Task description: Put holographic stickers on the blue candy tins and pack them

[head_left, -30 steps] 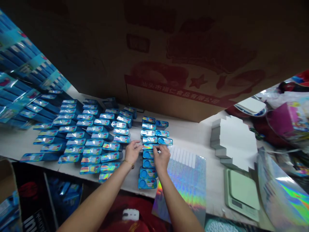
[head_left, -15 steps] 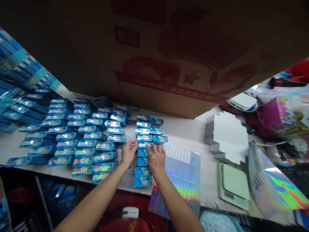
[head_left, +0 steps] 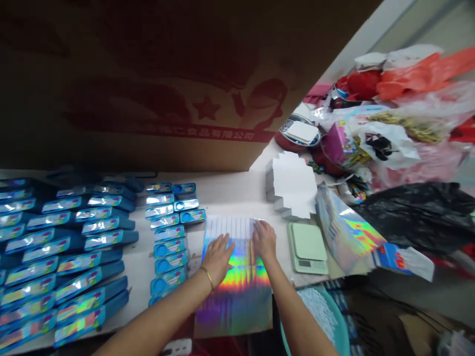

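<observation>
A shiny holographic sheet (head_left: pixel 233 306) lies on the table in front of me, with a row of pale strips across its top. My left hand (head_left: pixel 218 257) rests flat on its left part, fingers spread. At the sheet's upper right edge, my right hand (head_left: pixel 264 239) has its fingers bent together, gripping that edge; the fingertips are partly hidden. Left of the sheet stands a column of small blue boxes (head_left: pixel 168 264) with shiny tops, and a shorter column (head_left: pixel 187 204) sits beside its far end. Many more blue boxes (head_left: pixel 92 291) fill the table's left side.
A big cardboard carton (head_left: pixel 185 153) walls off the back. To the right are a stack of white die-cut cards (head_left: pixel 295 183), a pale green scale (head_left: pixel 308 242) and another holographic sheet (head_left: pixel 345 232). A turquoise basin (head_left: pixel 343 329) of small white pieces sits below the edge. Plastic bags (head_left: pixel 401 143) pile up far right.
Both hands have left the column of blue boxes and moved right onto the holographic sheet. The left hand has spread out; the right now grips the sheet's edge. The view has swung right.
</observation>
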Demonstrator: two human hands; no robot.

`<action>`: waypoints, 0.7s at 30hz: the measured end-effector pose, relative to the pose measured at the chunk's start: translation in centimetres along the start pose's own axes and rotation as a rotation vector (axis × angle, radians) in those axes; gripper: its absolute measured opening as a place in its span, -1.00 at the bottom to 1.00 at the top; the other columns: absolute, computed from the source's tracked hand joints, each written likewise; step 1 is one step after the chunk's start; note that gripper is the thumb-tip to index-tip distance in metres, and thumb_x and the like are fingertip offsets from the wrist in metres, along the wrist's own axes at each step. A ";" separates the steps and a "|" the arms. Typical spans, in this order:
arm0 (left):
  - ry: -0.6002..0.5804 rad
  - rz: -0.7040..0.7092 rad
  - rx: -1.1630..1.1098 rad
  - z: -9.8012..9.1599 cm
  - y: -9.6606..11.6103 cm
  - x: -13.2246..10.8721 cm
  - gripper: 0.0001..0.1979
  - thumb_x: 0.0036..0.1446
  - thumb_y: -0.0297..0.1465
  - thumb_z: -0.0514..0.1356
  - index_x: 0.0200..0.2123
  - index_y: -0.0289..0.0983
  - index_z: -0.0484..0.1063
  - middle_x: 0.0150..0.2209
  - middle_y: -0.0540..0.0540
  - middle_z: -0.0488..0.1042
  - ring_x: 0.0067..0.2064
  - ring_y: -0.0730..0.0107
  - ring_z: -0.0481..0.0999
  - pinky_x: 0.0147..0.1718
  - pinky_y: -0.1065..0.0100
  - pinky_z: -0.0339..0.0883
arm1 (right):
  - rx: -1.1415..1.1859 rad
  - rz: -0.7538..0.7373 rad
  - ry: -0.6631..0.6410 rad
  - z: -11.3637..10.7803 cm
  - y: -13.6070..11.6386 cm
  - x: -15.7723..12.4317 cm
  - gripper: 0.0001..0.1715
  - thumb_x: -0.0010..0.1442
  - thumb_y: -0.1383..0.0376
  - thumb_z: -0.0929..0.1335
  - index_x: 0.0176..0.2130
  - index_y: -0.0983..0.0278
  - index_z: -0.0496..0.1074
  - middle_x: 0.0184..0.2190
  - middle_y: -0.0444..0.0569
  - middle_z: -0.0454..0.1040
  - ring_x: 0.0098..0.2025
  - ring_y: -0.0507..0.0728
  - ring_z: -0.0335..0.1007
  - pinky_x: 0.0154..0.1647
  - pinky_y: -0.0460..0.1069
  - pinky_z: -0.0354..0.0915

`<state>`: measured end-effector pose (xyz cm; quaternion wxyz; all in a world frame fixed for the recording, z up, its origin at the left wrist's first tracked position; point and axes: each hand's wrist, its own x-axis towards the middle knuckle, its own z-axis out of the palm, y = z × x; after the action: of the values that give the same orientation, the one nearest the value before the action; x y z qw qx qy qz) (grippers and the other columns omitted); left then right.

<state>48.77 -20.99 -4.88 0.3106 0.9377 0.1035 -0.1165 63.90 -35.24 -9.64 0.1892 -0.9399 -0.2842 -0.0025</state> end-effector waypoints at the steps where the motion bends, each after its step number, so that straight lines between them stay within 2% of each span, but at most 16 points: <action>1: -0.020 -0.020 0.064 1.0 -0.1 1.2 -0.31 -0.16 -0.40 0.25 0.09 -0.20 0.11 0.21 -0.21 -0.04 0.21 0.04 -0.12 0.10 0.05 -0.13 | -0.048 -0.027 -0.032 0.1 0.6 1.0 -0.61 0.10 0.33 0.21 -0.04 0.22 0.30 -0.09 0.06 0.31 -0.07 0.20 0.15 -0.18 0.08 0.13; 3: -0.045 -0.058 0.156 2.3 -0.8 3.3 -0.18 -0.22 -0.42 0.29 0.14 -0.17 0.01 0.24 -0.19 -0.16 0.23 0.02 -0.26 0.11 -0.02 -0.24 | -0.119 -0.105 -0.102 0.2 1.2 2.6 -0.61 0.09 0.31 0.24 -0.03 0.17 0.29 -0.07 0.04 0.31 -0.06 0.20 0.14 -0.20 0.06 0.11; 6: -0.083 -0.132 0.214 3.3 -1.9 5.1 -0.09 -0.25 -0.44 0.29 0.17 -0.10 -0.12 0.25 -0.15 -0.25 0.23 -0.02 -0.32 0.07 -0.11 -0.24 | -0.168 -0.213 -0.171 0.3 1.6 3.9 -0.68 0.10 0.31 0.25 -0.10 0.11 0.33 -0.10 -0.02 0.34 -0.11 0.15 0.19 -0.19 0.04 0.08; 14: -0.085 -0.190 0.173 3.7 -2.2 5.5 -0.10 -0.25 -0.46 0.27 0.17 -0.11 -0.10 0.25 -0.14 -0.22 0.23 -0.01 -0.30 0.08 -0.06 -0.24 | -0.150 -0.293 -0.179 0.6 2.7 3.0 -0.72 0.14 0.35 0.21 -0.17 0.15 0.39 -0.09 -0.03 0.37 -0.12 0.13 0.23 -0.18 0.01 0.10; 17: -0.086 -0.189 0.156 3.5 -2.1 5.5 -0.11 -0.26 -0.45 0.28 0.16 -0.13 -0.07 0.25 -0.14 -0.21 0.23 -0.01 -0.29 0.09 -0.05 -0.24 | -0.078 -0.243 -0.159 -1.7 1.5 2.5 -0.77 0.14 0.33 0.21 -0.29 0.22 0.44 -0.14 0.00 0.39 -0.14 0.14 0.24 -0.18 0.01 0.11; 21: -0.065 -0.185 0.116 3.5 -2.1 5.5 -0.09 -0.31 -0.46 0.31 0.15 -0.16 -0.02 0.24 -0.17 -0.18 0.23 -0.04 -0.30 0.09 -0.06 -0.26 | 0.134 -0.153 -0.164 -8.0 -2.0 1.1 -0.81 0.10 0.32 0.23 -0.42 0.25 0.42 -0.29 -0.01 0.42 -0.22 0.12 0.26 -0.19 0.01 0.12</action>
<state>52.88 -20.78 -10.34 0.2472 0.9362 0.1724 -0.1808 64.60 -35.98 -1.38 0.2271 -0.8977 -0.3692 0.0792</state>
